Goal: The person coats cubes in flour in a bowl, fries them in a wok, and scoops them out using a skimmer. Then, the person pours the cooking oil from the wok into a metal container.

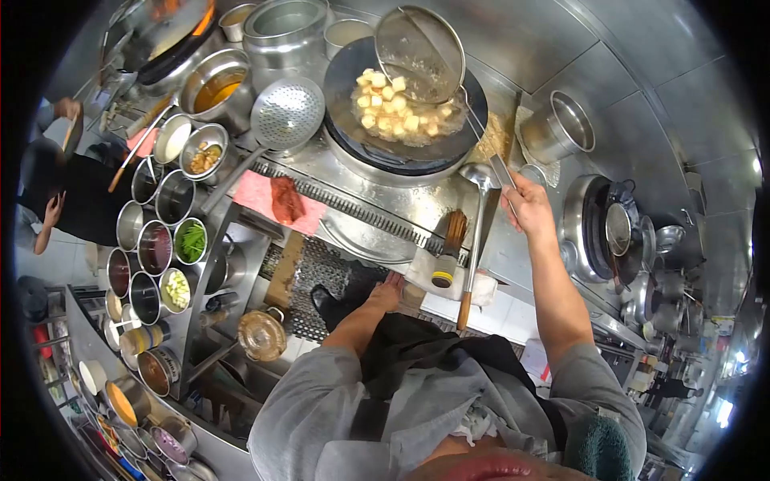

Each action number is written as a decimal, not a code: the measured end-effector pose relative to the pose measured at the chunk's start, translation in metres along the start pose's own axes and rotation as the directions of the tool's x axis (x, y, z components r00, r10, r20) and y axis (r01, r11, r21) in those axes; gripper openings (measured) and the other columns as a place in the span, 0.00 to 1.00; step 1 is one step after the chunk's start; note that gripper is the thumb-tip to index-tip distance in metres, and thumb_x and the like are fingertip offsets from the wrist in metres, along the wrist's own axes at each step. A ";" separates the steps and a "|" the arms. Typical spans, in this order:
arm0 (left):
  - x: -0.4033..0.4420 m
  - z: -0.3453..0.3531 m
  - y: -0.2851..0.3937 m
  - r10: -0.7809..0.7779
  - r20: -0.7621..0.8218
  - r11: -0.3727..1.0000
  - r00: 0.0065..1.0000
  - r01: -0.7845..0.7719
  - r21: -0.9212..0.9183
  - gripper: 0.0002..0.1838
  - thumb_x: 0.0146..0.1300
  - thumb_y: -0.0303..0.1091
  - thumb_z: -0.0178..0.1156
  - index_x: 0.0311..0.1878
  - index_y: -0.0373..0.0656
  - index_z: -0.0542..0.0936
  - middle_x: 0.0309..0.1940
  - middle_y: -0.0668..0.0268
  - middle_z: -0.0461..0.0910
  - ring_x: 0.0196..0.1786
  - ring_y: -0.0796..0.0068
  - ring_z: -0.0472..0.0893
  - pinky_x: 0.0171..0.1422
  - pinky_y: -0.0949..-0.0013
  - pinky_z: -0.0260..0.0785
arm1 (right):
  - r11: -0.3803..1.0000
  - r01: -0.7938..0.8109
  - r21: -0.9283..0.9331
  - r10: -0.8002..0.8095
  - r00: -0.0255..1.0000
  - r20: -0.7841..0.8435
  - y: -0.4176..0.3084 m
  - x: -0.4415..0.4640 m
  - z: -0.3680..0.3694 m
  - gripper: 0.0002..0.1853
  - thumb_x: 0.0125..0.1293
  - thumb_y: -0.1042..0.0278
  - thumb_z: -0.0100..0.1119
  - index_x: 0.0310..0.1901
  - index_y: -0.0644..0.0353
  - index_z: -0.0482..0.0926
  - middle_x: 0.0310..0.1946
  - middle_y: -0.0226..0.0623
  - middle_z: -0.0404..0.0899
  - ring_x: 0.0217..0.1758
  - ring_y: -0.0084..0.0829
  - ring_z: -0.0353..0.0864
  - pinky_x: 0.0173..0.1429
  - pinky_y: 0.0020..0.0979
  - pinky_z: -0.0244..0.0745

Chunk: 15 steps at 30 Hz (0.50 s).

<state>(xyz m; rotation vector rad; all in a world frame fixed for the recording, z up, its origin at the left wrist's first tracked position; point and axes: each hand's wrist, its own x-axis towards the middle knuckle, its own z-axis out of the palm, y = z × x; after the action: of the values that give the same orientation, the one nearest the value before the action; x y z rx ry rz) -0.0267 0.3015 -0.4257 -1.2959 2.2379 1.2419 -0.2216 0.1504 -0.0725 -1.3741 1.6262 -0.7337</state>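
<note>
My right hand (529,206) is closed around the handle of a round mesh strainer (419,52). The strainer is tilted up over the far side of a black wok (349,100), its lower rim by the oil. Pale yellow cubes (389,104), resembling tofu, lie in the bubbling oil. My left hand (387,293) hangs low at the counter's front edge, beside a folded white cloth (423,272). Its fingers look stretched out, with nothing visible in them. A long-handled ladle (479,180) lies along the counter, close to a bamboo brush (455,232).
Left of the wok, a perforated skimmer (287,114) rests across a pot. A red cloth (286,200) lies on a pink cloth (249,192). Ingredient cups stand in rows, including chopped greens (192,240). At far left, another person's hand (54,210) shows. A metal pot (571,120) stands at right.
</note>
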 end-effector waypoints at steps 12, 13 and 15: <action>0.051 0.035 0.010 -0.139 0.042 0.957 0.989 0.124 0.261 0.33 0.62 0.44 0.43 0.70 0.45 0.50 0.72 0.65 0.40 0.74 0.64 0.40 0.71 0.44 0.44 | 0.935 -0.101 -0.339 0.108 0.994 0.001 0.033 -0.054 -0.020 0.19 0.60 0.72 0.52 0.54 0.59 0.75 0.17 0.36 0.75 0.12 0.26 0.69 0.19 0.29 0.66; 0.053 0.035 0.012 -0.160 0.049 0.956 0.986 0.142 0.258 0.33 0.62 0.45 0.43 0.69 0.45 0.51 0.72 0.65 0.41 0.74 0.64 0.40 0.71 0.44 0.44 | 0.937 -0.104 -0.335 0.107 0.994 -0.009 0.040 -0.054 -0.030 0.19 0.60 0.72 0.52 0.54 0.59 0.75 0.17 0.36 0.75 0.12 0.26 0.69 0.19 0.29 0.66; 0.043 0.024 0.005 -0.196 0.046 0.947 0.979 0.177 0.268 0.33 0.62 0.45 0.43 0.69 0.46 0.51 0.72 0.65 0.42 0.74 0.65 0.40 0.71 0.45 0.44 | 0.763 0.207 -0.613 -0.277 0.961 -0.020 0.050 -0.050 -0.050 0.17 0.58 0.72 0.54 0.50 0.59 0.76 0.23 0.49 0.78 0.20 0.41 0.76 0.31 0.35 0.72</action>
<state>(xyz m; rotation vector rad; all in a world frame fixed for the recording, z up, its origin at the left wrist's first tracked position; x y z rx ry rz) -0.0595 0.2968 -0.4625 -1.3014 2.0877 0.8765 -0.2884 0.2058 -0.0805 -2.0691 1.8846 -0.4391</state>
